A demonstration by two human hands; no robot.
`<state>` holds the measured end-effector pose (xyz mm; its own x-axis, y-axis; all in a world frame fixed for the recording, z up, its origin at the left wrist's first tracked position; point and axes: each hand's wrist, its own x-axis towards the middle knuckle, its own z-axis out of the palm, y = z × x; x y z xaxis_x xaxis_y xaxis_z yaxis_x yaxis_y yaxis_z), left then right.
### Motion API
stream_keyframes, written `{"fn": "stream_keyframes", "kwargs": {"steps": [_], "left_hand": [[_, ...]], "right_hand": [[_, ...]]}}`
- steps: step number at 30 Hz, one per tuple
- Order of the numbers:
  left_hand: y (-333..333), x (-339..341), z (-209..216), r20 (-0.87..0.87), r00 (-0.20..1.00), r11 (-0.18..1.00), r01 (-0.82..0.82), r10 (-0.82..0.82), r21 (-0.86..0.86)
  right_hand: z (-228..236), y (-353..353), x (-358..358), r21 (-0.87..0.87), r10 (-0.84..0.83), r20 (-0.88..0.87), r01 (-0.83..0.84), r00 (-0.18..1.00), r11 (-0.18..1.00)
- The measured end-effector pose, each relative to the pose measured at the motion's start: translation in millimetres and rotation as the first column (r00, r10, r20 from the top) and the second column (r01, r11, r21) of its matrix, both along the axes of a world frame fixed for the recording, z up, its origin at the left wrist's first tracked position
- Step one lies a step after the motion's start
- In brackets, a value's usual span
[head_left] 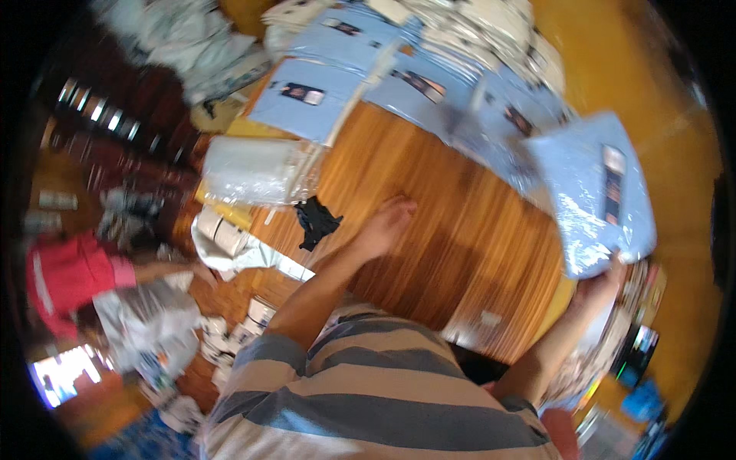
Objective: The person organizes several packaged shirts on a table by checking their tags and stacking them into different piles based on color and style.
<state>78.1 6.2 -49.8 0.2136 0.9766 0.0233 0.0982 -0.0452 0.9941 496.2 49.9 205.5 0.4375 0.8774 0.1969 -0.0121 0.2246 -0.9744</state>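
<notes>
My right hand grips the lower corner of a folded light-blue shirt in a clear plastic bag. That shirt is held up off the table's right edge, with a dark label showing through the glossy film. Over the middle of the wooden table is my left hand, blurred, its fingers partly hidden; no object shows in it. Beside the left forearm, a crumpled black cloth lies on the table's left side. More bagged blue shirts with dark labels line the far edge.
A stack of clear plastic bags sits at the table's left. Cream folded garments are piled behind the blue shirts. On the left, a person in a red top is near a pale plastic sack. White bundles lie on the floor.
</notes>
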Motion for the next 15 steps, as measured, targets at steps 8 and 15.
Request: {"fn": "stream_keyframes", "kwargs": {"steps": [8,15], "left_hand": [[-78.6,-55.4,-10.4,0.28,0.956,0.599,0.173,0.089,-0.781],[-98.2,-49.8,65.5,0.601,0.692,0.384,0.47,0.399,-0.795]], "right_hand": [[-230.3,-170.5,-143.4,-0.498,0.255,-0.51,-0.524,0.822,0.691],[-201.6,-179.1,-146.3,-0.587,0.156,-0.527,-0.49,0.836,0.644]]}}
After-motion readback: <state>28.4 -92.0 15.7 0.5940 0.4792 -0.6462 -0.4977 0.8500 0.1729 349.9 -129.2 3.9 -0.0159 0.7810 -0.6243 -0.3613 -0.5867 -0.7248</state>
